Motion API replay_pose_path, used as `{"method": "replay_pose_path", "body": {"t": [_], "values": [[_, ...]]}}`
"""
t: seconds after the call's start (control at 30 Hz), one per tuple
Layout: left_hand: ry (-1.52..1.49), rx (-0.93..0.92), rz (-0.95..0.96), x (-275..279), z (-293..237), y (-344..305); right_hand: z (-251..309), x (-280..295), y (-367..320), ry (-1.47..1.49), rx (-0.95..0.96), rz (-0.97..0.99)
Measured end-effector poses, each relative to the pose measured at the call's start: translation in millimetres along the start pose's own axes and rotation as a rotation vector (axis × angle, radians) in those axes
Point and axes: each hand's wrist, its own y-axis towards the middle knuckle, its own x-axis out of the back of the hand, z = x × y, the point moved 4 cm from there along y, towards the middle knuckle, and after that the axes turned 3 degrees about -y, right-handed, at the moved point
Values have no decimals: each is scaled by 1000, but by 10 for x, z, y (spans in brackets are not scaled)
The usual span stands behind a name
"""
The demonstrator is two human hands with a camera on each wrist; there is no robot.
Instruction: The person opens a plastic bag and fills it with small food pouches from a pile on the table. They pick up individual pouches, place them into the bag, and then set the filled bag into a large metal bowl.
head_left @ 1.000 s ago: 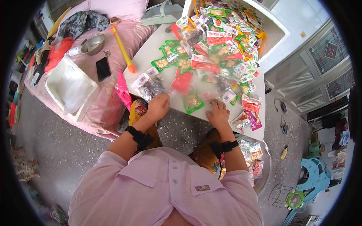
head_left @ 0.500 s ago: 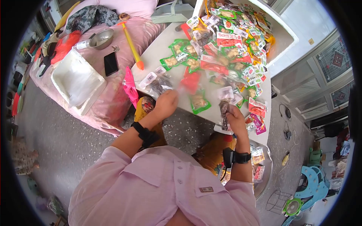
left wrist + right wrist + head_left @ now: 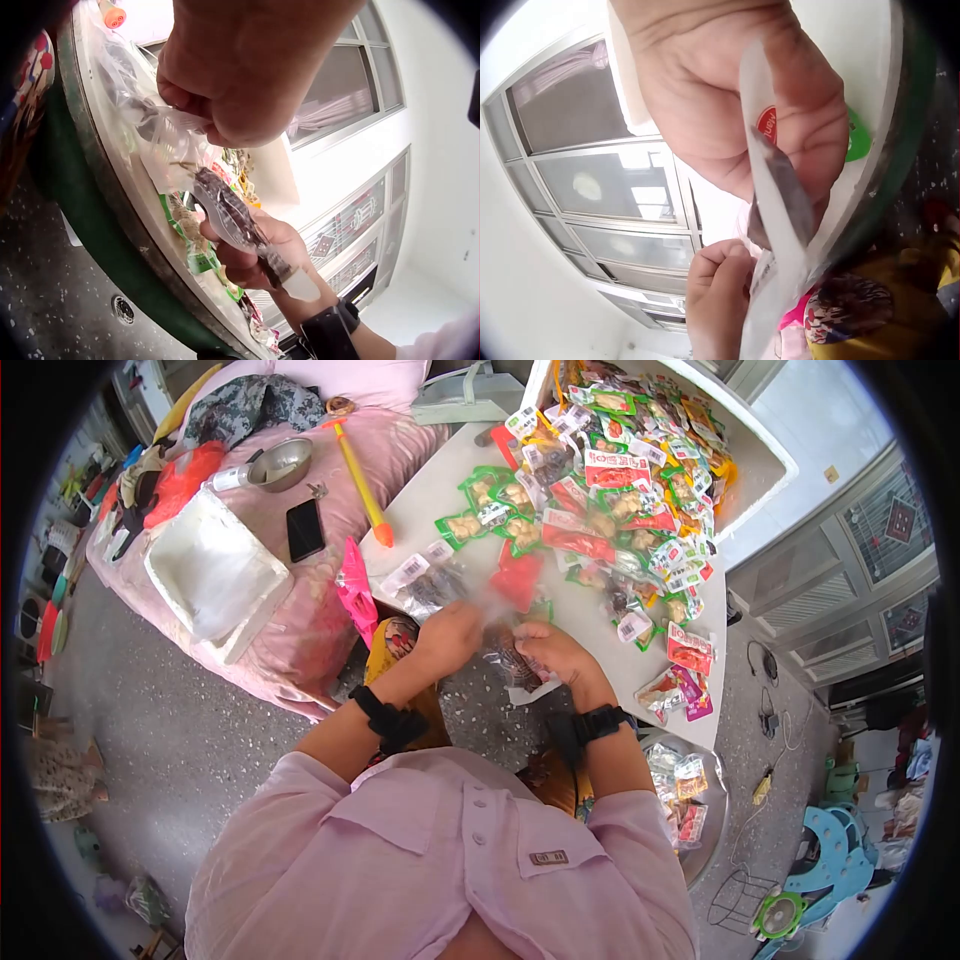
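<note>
In the head view the left hand (image 3: 447,640) is at the table's front edge, beside clear packets with dark contents (image 3: 432,586). The left wrist view shows its curled fingers (image 3: 187,101) pinching clear plastic (image 3: 166,146). The right hand (image 3: 562,653) grips a narrow clear packet with dark contents (image 3: 515,663), its end hanging past the table edge. That packet (image 3: 225,210) meets or overlaps the clear plastic in the left wrist view; whether they are one piece I cannot tell. The right wrist view has the packet (image 3: 784,195) along the right palm (image 3: 735,97), the left hand (image 3: 720,296) close by.
Many colourful packets (image 3: 610,540) cover the table's right and back, spilling from a white foam box (image 3: 765,455). A metal basin (image 3: 712,800) with packets stands below right. On the pink bed (image 3: 300,600) lie an empty foam box (image 3: 210,575), a phone (image 3: 305,529) and a bowl.
The right hand picked up a dark packet from the table's front and carried it left, close to the left hand. The left hand has stayed near the dark packets.
</note>
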Motion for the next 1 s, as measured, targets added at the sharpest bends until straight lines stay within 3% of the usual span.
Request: {"method": "replay_pose_path", "body": {"t": [0.23,0.33,0.47,0.57,0.67,0.77,0.87,1.0], "values": [[-23,23,15,12,34,4,-33,-194,173,938,265,91],[-38,17,-21,2,77,-9,-34,-384,32,1079,356,166],[-24,-49,-37,-17,73,-25,-420,-352,6,804,271,40],[-5,-110,-4,8,-28,-3,-315,-283,-3,618,205,-149],[-2,-143,17,36,-135,16,-275,-171,165,543,234,-199],[10,-151,32,-1,-141,1,-268,-183,352,693,208,-73],[0,-151,-26,33,-116,5,-5,-410,211,1139,343,-90],[-27,-120,-54,70,-114,-21,-77,-603,-3,847,220,-184]]}}
